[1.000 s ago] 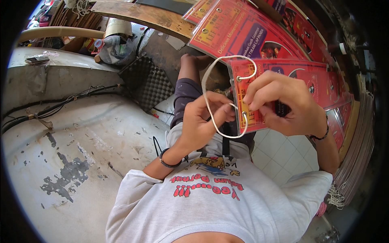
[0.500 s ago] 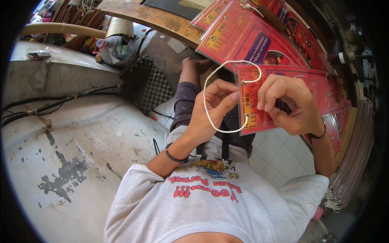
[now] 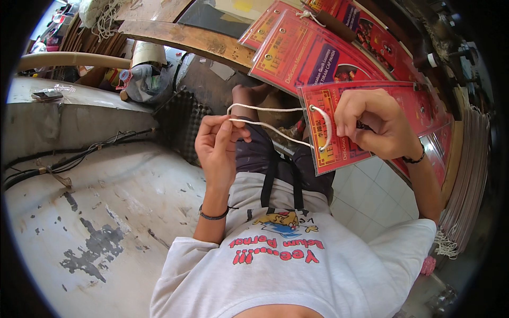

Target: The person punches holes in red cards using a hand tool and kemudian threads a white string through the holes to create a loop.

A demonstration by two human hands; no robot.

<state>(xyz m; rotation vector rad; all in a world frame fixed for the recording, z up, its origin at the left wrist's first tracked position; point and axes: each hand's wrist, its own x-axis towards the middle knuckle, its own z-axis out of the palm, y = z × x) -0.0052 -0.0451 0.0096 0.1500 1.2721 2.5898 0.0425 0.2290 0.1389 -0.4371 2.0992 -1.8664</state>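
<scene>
Left hand [image 3: 217, 146] is pinching the white cord [image 3: 265, 117] between closed fingers [image 3: 225, 126], holding it taut. Cord is running through the eyelet holes of the red laminated card [image 3: 339, 143]. Right hand [image 3: 374, 124] is gripping that card above the lap, fingers curled around it.

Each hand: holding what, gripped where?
Left hand pinches the free end of the white cord, which is pulled taut. Right hand grips the red laminated card near its upper edge, beside the punched holes that the cord threads.
</scene>
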